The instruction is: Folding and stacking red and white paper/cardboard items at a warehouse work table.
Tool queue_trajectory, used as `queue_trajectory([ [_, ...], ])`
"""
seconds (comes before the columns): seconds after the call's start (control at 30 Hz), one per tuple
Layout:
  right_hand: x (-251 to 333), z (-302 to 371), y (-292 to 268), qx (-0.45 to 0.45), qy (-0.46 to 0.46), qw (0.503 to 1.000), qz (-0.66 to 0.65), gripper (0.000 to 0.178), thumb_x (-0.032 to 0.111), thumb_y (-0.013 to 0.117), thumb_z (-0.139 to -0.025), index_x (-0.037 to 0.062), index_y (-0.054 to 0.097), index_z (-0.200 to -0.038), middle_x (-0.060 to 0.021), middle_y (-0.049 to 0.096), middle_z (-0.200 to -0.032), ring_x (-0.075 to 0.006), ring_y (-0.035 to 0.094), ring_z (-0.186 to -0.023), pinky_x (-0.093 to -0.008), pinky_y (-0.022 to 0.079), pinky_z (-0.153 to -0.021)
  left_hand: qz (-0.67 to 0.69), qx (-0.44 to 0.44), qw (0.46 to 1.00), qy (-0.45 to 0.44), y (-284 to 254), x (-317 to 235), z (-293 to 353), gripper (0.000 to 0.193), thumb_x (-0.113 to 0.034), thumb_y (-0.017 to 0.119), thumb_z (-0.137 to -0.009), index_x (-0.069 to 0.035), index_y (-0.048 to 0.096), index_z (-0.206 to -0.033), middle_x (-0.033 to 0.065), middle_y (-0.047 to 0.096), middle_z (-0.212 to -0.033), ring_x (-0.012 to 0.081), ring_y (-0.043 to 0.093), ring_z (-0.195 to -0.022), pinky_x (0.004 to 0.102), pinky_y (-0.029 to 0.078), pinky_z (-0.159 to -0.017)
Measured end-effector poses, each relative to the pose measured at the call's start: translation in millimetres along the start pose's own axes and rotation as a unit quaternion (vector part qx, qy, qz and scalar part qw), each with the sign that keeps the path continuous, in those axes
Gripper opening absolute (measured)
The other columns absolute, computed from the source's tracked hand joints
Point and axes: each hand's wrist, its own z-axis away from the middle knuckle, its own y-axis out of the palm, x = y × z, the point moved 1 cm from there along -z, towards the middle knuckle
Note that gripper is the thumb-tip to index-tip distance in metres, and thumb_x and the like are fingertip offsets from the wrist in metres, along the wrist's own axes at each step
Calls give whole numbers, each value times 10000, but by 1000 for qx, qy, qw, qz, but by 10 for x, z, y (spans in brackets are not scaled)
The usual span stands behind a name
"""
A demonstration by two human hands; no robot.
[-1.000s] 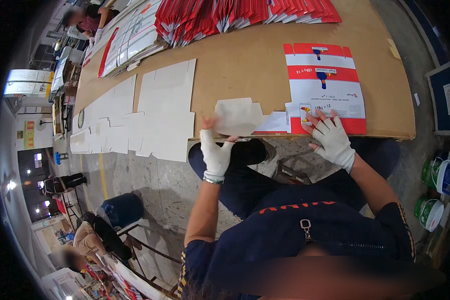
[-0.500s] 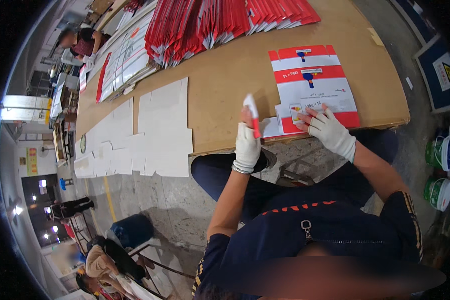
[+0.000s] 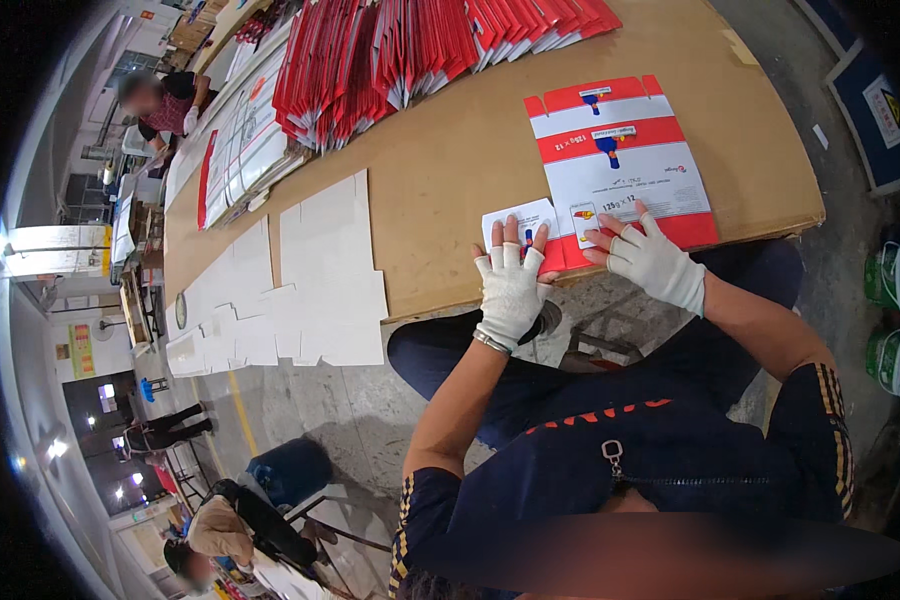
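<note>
A flat red and white printed carton blank [image 3: 620, 140] lies at the front edge of the brown cardboard-topped table [image 3: 440, 200]. My left hand [image 3: 511, 287], in a white fingerless glove, rests with spread fingers on the blank's left flap [image 3: 516, 213], which lies flat and shows its printed side. My right hand [image 3: 655, 264], gloved the same way, lies with fingers apart on the lower part of the printed panel. Neither hand grips anything.
Plain white blanks [image 3: 330, 270] lie at the table's left, overhanging its front edge. Folded red cartons [image 3: 425, 50] stand in a row at the back, beside a strapped stack of blanks [image 3: 250, 120]. Buckets [image 3: 890, 362] stand at right. Other people [image 3: 240, 530] work at left.
My left hand has let go of the raised flap, which now lies flat, and its fingers have spread over it. The right hand stays on the panel. The view has shifted slightly.
</note>
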Motion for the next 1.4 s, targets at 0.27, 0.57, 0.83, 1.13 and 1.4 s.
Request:
queue_trajectory([
  [0.27, 53, 28, 25, 37, 22, 997, -59, 460, 178, 459, -870, 157, 492, -1328, -59, 452, -1421, -263, 361, -1354, -673, 196, -1063, -20, 29, 999, -21, -138, -116, -23, 660, -421, 629, -818, -215, 418, -1409, 224, 280, -1475, 410, 271, -1359, 664, 263, -992],
  [0.57, 28, 11, -59, 78, 28, 988, -132, 578, 203, 603, -757, 119, 502, -1320, -61, 460, -1413, -226, 378, -1342, -665, 155, -1079, 37, 41, 998, -32, -156, -45, -119, 645, -423, 688, -771, -197, 501, -1346, 201, 334, -1424, 381, 280, -1338, 627, 235, -1017],
  [0.83, 53, -28, -238, 92, 91, 971, -201, 482, 204, 641, -718, 98, 588, -1185, -104, 543, -1301, -200, 482, -1228, -545, 305, -1041, 138, -83, 975, -151, -56, 34, -825, 872, -363, 790, -646, -58, 396, -1361, 201, 436, -1285, 398, 383, -1210, 556, 262, -1032],
  [1.13, 503, 789, -293, -133, 512, 516, -674, 305, 146, 567, -913, 9, 532, -1183, -72, 626, -1016, -162, 600, -832, -309, 513, -716, 695, 30, 707, -126, 68, -1051, -279, 597, -20, 644, -807, -14, 409, -1355, 157, 531, -1243, 244, 486, -1156, 362, 381, -982],
  [1.4, -2019, 1853, -1012, -85, 610, 706, -350, 264, 112, 600, -821, 4, 634, -1060, 22, 589, -717, -40, 517, -541, -228, 403, -439, 74, -48, 980, -177, -383, 1069, 553, 706, -202, 741, -743, 38, 424, -1327, 257, 413, -1376, 420, 368, -1297, 480, 300, -1070],
])
